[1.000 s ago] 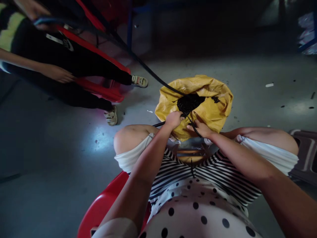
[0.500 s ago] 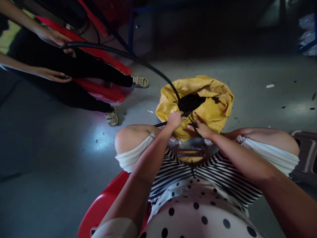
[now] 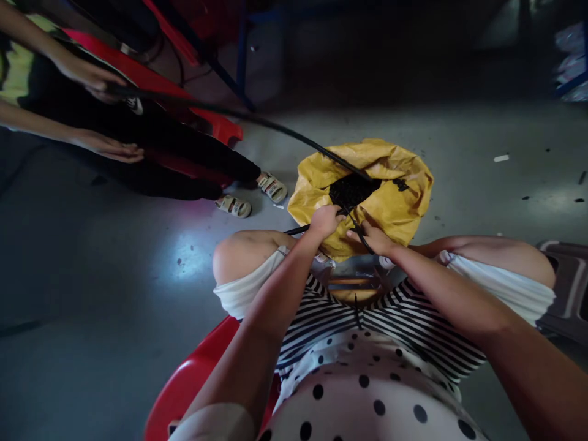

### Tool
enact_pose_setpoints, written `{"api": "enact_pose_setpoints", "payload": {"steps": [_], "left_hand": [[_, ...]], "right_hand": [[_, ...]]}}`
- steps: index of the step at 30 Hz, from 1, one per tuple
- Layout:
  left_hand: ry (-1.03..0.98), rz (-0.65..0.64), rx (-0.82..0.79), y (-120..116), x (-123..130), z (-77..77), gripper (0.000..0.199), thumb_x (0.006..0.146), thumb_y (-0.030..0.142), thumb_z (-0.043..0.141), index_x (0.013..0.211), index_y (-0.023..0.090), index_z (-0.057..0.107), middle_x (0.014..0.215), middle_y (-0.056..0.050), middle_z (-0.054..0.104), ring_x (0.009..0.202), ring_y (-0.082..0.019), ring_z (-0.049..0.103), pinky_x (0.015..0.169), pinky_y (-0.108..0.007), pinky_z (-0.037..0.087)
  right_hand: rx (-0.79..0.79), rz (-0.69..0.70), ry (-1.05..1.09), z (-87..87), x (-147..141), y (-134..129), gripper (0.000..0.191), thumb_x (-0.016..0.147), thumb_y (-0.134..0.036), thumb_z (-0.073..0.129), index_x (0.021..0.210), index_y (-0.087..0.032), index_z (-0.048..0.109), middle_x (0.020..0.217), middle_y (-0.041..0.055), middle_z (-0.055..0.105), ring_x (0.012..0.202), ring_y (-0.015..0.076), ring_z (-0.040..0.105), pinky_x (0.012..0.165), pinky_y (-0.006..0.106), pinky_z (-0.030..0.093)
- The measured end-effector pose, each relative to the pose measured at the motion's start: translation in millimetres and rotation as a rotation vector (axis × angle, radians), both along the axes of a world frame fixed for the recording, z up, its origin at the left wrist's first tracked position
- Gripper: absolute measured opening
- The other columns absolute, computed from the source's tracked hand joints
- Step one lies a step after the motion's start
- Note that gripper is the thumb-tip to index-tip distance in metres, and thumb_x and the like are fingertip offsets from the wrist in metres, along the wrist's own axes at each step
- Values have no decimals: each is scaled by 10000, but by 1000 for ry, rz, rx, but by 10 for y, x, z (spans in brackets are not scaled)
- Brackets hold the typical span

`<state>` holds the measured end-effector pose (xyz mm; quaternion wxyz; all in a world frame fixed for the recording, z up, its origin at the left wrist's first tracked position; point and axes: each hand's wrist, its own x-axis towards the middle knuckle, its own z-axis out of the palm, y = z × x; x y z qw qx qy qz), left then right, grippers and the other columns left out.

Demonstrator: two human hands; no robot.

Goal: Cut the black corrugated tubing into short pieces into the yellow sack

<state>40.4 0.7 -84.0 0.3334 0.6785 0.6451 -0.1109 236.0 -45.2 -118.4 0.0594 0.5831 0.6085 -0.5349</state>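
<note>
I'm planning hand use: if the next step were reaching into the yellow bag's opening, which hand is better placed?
Probably the left hand: its fingers lie by the opening's near edge, while the right hand sits nearer the body. The left seems closed around a black strip.

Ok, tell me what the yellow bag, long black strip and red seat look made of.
Yellow bag: probably plastic sheeting, possibly woven, faintly glossy, with crisp creases. Long black strip: likely rubber or flexible plastic, mostly matte, arching smoothly. Red seat: probably moulded plastic, smooth, with rounded edge, soft sheen.
</note>
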Motion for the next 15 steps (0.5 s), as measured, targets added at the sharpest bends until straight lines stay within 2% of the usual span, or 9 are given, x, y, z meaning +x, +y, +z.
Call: {"api": "enact_pose_setpoints", "payload": {"steps": [5,9,15], "left_hand": [[0,-5,-12,7,6,34,329,1005,367,625,1252,202,766,1249,-124,778,1201,-275,702,960,-310,524],[-12,-19,-34,5,10,32,309,1002,357,626,1232,217,776,1222,-115,786,1193,-274,707,961,-309,531],[-51,3,-51,32,-94,-4,346,986,309,648,1298,198,748,1292,-127,763,1228,-281,685,1018,-328,519]], "right_hand": [[-2,-1,0,9,-3,1,651,873,-836,521,1076,-219,554,1000,127,714,953,322,704,836,401,517],[17,-22,-14,-17,-16,-8,619,884,-825,504,1043,-230,565,939,102,705,899,304,695,783,379,504],[121,-78,-11,-91,0,-2,577,915,-795,500,964,-229,600,865,89,687,847,294,678,747,374,490]]}}
